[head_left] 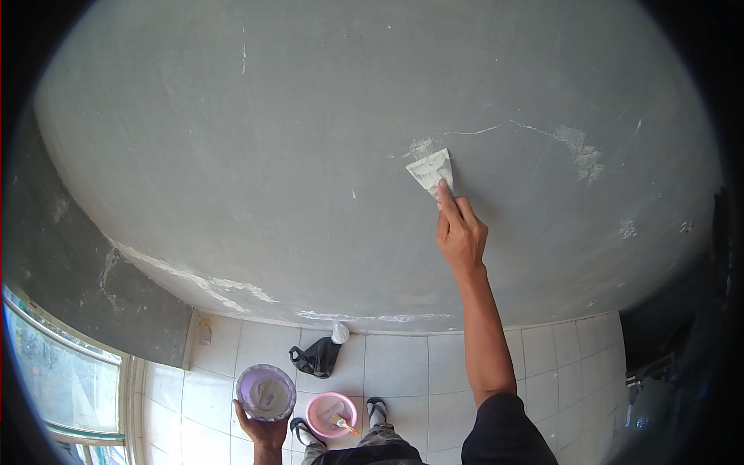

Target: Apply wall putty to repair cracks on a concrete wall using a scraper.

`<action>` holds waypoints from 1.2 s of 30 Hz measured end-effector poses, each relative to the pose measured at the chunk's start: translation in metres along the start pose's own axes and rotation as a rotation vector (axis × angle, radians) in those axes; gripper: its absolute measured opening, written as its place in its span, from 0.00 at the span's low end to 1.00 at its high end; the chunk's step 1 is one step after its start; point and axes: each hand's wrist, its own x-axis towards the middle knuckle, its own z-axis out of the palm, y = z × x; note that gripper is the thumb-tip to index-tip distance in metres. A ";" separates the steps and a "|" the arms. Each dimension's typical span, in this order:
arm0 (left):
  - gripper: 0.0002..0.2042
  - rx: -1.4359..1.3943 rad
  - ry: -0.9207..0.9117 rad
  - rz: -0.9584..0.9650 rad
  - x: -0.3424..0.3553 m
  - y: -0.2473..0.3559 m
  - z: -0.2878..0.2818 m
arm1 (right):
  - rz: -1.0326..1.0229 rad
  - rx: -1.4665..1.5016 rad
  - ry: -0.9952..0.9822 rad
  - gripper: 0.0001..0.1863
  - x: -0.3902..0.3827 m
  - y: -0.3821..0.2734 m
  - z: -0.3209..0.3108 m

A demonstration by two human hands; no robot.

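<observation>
My right hand (463, 232) grips a putty knife (431, 169), the index finger stretched along its blade. White paste coats the blade, which lies against the grey wall (310, 155) just below a whitish smeared patch (421, 146). A thin crack runs from there to the right, toward a second white patch (579, 151). Low on the left, my left hand (262, 431) holds a purple bowl (246, 387) from beneath and the side. Greyish-white paste (270, 395) sits inside it.
On the tiled floor (397, 364) stand a pink basin (312, 422) with a brush (343, 423) in it and a black plastic bag (316, 358) by the wall. My sandalled feet flank the basin. A window (66, 364) is at the left; dark objects stand at the right.
</observation>
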 end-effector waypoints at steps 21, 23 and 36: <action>0.41 -0.027 0.050 0.024 -0.004 0.002 -0.007 | 0.082 -0.095 -0.051 0.27 0.015 -0.021 0.002; 0.41 -0.037 0.063 0.034 -0.004 0.004 -0.005 | 0.094 -0.094 -0.057 0.27 0.006 -0.020 0.002; 0.42 -0.016 0.036 0.041 -0.006 0.002 -0.009 | 0.001 -0.018 0.076 0.28 0.004 -0.006 0.007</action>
